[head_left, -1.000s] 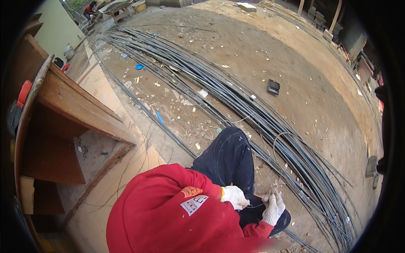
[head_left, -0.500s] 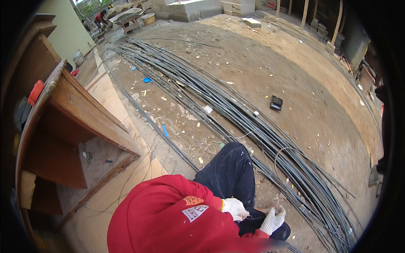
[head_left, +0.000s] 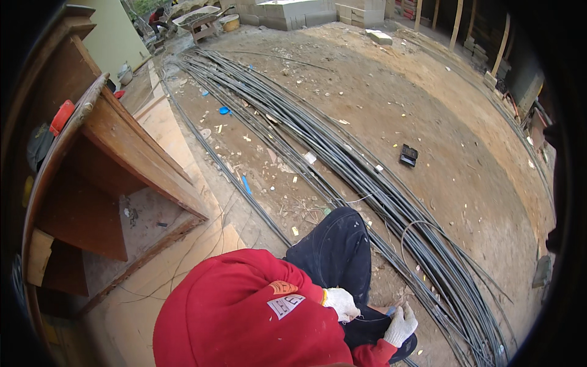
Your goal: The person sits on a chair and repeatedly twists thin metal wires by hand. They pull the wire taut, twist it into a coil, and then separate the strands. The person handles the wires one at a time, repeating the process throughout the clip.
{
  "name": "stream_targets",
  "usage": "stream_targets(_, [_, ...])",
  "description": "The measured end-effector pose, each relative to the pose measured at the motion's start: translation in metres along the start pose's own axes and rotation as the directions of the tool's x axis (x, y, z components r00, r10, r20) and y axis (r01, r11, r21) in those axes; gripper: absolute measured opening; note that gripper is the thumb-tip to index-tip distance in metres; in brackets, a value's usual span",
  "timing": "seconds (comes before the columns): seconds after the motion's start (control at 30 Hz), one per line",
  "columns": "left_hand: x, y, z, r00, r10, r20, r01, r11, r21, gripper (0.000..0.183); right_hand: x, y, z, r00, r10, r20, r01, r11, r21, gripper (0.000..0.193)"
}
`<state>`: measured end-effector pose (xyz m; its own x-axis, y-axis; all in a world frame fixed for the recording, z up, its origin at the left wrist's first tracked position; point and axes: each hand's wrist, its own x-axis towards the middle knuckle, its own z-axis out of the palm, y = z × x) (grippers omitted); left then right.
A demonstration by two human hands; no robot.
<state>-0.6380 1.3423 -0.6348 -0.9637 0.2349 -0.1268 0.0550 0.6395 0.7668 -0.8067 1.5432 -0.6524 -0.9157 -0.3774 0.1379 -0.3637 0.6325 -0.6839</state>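
Note:
Both of my hands wear white knit gloves and are close together over my dark trousers at the lower right. My left hand (head_left: 341, 304) is closed, fingers curled in. A thin pale strand shows by its fingertips, too fine to name. My right hand (head_left: 401, 325) is also closed, its fingers bent upward, beside my lower leg. Something small and bluish shows at its fingertips; I cannot make out what it is. Just beyond my right hand runs a long bundle of dark steel rebar (head_left: 342, 147), lying on the ground.
A worn wooden cabinet (head_left: 147, 159) stands at the left on a board (head_left: 165, 131). Across the rebar lies a small black open case (head_left: 408, 155). A wheelbarrow (head_left: 197, 18), a person (head_left: 158, 19) and concrete blocks (head_left: 287, 15) are at the back. Scraps litter the dirt.
The surroundings have shifted slightly to the right in the view. My right hand has tilted a little and a bluish bit now shows by its fingers. My left hand stays nearly still.

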Motion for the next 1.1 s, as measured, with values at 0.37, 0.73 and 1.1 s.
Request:
stream_targets(0.37, [0.0, -0.003, 0.004, 0.999, 0.034, -0.041, -0.036, 0.999, -0.04, 0.014, -0.006, -0.029, 0.027, 0.96, -0.072, -0.271, 0.022, 0.983, -0.184, 0.027])
stream_targets(0.73, [0.001, -0.001, 0.002, 0.999, 0.022, -0.031, -0.024, 0.999, -0.048, 0.015, 0.034, -0.007, -0.007, 0.936, 0.239, 0.26, -0.302, 0.922, 0.242, 0.035])
stream_targets(1.1, [0.001, -0.006, 0.004, 0.999, 0.034, -0.004, -0.034, 0.999, 0.018, 0.018, 0.009, -0.045, 0.005, 0.978, 0.146, -0.147, -0.158, 0.984, -0.077, 0.089])
